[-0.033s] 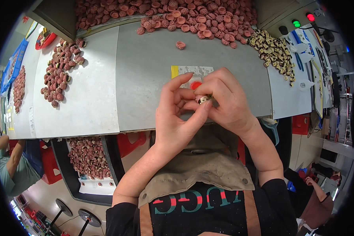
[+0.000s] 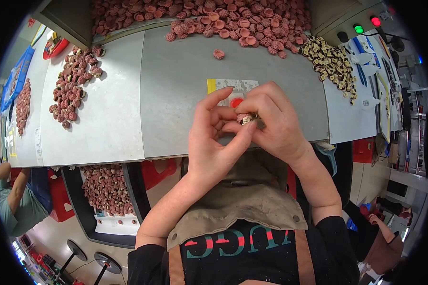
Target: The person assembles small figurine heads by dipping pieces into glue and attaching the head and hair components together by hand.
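We find the left grip point(image 2: 208, 145) and right grip point(image 2: 279, 122) together pinching a small knobbly pink shell with a cream-and-dark insert point(image 2: 244, 119), held over the bench point(image 2: 176, 99) near a red patch point(image 2: 236, 102)

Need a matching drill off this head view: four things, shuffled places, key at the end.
Things:
1. small pink-and-cream piece
2. lone pink piece
3. heap of cream-and-dark pieces
4. black tray

Places:
A. below the front edge of the table, on the left
B. between the left hand and the right hand
C. right side of the tabletop, next to the large pink heap
D. alone on the grey surface, beyond the hands

Pairs: 1-B, 2-D, 3-C, 4-A
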### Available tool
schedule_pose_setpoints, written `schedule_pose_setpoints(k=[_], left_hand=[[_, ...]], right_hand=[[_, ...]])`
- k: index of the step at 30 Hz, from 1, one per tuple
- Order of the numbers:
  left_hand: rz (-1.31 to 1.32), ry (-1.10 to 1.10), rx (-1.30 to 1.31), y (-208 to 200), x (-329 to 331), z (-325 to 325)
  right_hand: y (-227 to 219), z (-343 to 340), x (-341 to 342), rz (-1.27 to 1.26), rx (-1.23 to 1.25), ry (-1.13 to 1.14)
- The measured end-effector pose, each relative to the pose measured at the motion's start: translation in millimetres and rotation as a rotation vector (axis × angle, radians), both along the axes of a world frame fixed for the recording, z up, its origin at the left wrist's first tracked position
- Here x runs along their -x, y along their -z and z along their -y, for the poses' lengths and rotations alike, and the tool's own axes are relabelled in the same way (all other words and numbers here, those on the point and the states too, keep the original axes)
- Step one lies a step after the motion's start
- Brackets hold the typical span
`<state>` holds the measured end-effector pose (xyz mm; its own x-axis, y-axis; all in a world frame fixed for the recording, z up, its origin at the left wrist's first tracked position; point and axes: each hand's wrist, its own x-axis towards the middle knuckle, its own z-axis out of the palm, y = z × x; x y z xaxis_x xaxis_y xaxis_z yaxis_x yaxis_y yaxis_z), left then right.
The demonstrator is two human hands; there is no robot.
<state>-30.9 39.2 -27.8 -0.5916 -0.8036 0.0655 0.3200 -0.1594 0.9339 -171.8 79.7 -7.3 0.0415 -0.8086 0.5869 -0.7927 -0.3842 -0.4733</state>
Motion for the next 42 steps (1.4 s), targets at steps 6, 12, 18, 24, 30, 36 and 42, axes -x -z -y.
schedule_pose_setpoints(k=[6,12,18,24,30,36,42], left_hand=[[0.027,-0.050,0.070,-1.2,-0.2,-5.4],[0.192,-0.115,0.446,5.9,1.1,-2.4],[0.202,-0.123,0.517,6.0,2.3,-2.4],[0.203,-0.033,0.252,-9.6,-0.8,-8.2],[0.869,-0.281,1.110,-27.8,-30.6,78.2],[0.939,-0.390,1.417,-33.0,-32.9,123.2],[0.685,-0.104,1.266,-24.4,35.5,97.6]], right_hand=[[1.4,-4.0,-0.3,0.006,0.015,0.016],[-2.8,-4.8,-2.3,0.009,0.057,0.034],[-2.6,-7.8,-4.3,0.020,0.043,0.055],[-15.1,-14.8,11.3,0.000,0.034,-0.006],[-24.8,-34.3,91.1,-0.118,-0.139,0.407],[-11.8,-16.5,172.7,-0.282,-0.115,0.540],[-7.9,-7.3,174.1,-0.426,-0.180,0.514]])
